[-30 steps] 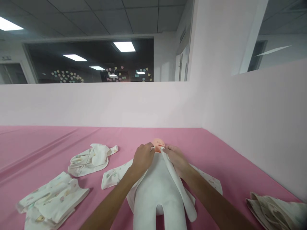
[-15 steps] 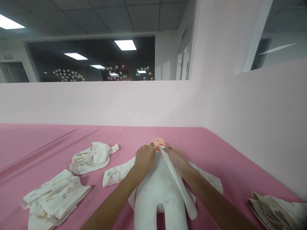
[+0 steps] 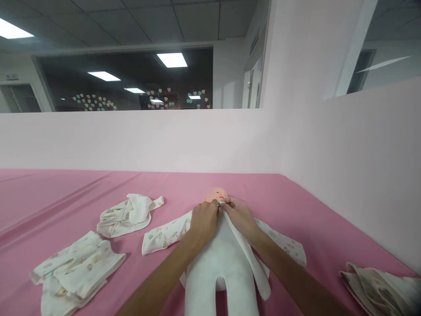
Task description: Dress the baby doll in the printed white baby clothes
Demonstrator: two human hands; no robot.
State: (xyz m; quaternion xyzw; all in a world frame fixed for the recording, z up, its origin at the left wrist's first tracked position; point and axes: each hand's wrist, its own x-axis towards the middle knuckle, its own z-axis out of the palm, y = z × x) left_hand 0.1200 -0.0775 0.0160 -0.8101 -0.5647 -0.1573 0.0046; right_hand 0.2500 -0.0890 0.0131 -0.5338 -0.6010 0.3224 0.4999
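A baby doll (image 3: pixel 219 254) with a white cloth body lies on its back, its head (image 3: pixel 216 193) away from me. Around its arms is a white printed baby shirt (image 3: pixel 171 231), with the sleeves spread to both sides and the front hanging open. At the doll's neck, my left hand (image 3: pixel 204 219) is closed on the shirt's edge, its fingertips partly hidden. My right hand (image 3: pixel 239 216) pinches the collar just beside it, under the chin. From there the shirt's right front edge (image 3: pixel 245 248) runs down alongside the body.
Two crumpled printed baby garments, one farther off (image 3: pixel 130 215) and one nearer (image 3: pixel 79 270), lie on the pink sheet (image 3: pixel 138 281) to the left. A folded cloth (image 3: pixel 378 285) is at the lower right. Pale walls (image 3: pixel 148 142) border the surface behind and on the right.
My left hand has moved right, toward my right hand, bringing the shirt's edges together at the neck. The other garments stay where they were.
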